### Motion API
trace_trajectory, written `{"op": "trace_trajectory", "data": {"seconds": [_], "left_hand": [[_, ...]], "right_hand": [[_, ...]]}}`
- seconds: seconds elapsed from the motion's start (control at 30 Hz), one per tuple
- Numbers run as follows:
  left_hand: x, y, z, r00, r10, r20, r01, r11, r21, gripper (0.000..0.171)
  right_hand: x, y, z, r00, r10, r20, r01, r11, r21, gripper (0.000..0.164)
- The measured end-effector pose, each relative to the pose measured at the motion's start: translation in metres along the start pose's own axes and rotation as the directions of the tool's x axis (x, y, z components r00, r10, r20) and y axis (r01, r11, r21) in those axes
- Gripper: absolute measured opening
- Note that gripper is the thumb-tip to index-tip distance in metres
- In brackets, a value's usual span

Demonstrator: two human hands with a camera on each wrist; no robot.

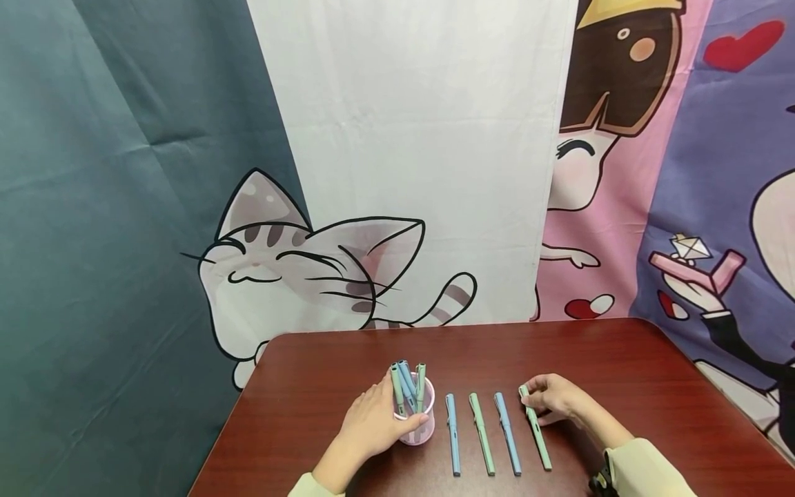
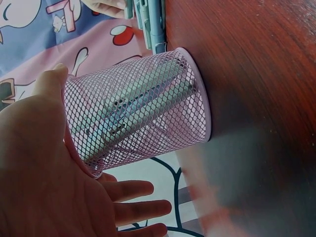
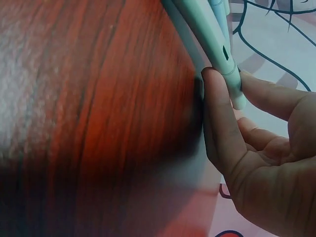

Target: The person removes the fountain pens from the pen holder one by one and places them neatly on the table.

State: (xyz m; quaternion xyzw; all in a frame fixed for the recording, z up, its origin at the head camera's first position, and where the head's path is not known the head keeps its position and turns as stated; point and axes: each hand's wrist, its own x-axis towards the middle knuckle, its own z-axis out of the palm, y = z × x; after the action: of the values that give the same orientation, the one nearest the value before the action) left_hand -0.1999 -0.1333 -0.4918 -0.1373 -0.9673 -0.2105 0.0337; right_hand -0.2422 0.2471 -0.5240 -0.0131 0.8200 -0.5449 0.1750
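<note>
My left hand (image 1: 371,421) rests at the rim of a pink mesh pen cup (image 2: 138,111), its thumb along the near side. In the left wrist view the fingers (image 2: 140,210) stretch out straight beside the cup. Several green and blue pens (image 1: 406,388) stand tilted inside it. My right hand (image 1: 555,399) pinches the far, capped end of a green pen (image 1: 537,433) between thumb and fingertips. That pen is the rightmost in a row on the table. Left of it lie a blue pen (image 1: 508,436), another green pen (image 1: 482,436) and another blue pen (image 1: 453,436).
The dark red wooden table (image 1: 310,414) has rounded far corners. Behind it hangs a cloth backdrop (image 1: 422,138) printed with a cartoon cat and other figures. The row of pens lies between the cup and my right hand.
</note>
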Motion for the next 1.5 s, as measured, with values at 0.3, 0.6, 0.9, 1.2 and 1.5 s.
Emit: {"op": "trace_trajectory", "data": {"seconds": [0.3, 0.6, 0.9, 1.2, 1.5], "left_hand": [[0.000, 0.000, -0.001, 1.000, -0.002, -0.005, 0.002, 1.000, 0.000, 0.111], [0.000, 0.000, 0.000, 1.000, -0.029, -0.005, 0.029, 0.999, 0.020, 0.116], [0.000, 0.000, 0.001, 1.000, -0.025, -0.010, 0.026, 0.998, 0.051, 0.119], [0.001, 0.001, 0.002, 1.000, 0.003, -0.020, -0.001, 0.995, 0.095, 0.119], [0.002, 0.002, -0.002, 1.000, -0.013, 0.001, 0.013, 0.997, 0.071, 0.117]], "right_hand": [[0.000, -0.004, 0.003, 0.999, 0.031, -0.025, -0.032, 0.999, -0.043, 0.027], [-0.002, -0.008, 0.008, 0.999, 0.031, -0.037, -0.034, 0.997, -0.068, 0.024], [-0.003, -0.011, 0.015, 0.995, 0.040, -0.095, -0.053, 0.989, -0.141, 0.026], [-0.005, -0.008, 0.015, 0.995, 0.033, -0.091, -0.046, 0.988, -0.146, 0.024], [-0.003, -0.008, 0.012, 0.999, 0.018, -0.046, -0.023, 0.991, -0.131, 0.024]]}}
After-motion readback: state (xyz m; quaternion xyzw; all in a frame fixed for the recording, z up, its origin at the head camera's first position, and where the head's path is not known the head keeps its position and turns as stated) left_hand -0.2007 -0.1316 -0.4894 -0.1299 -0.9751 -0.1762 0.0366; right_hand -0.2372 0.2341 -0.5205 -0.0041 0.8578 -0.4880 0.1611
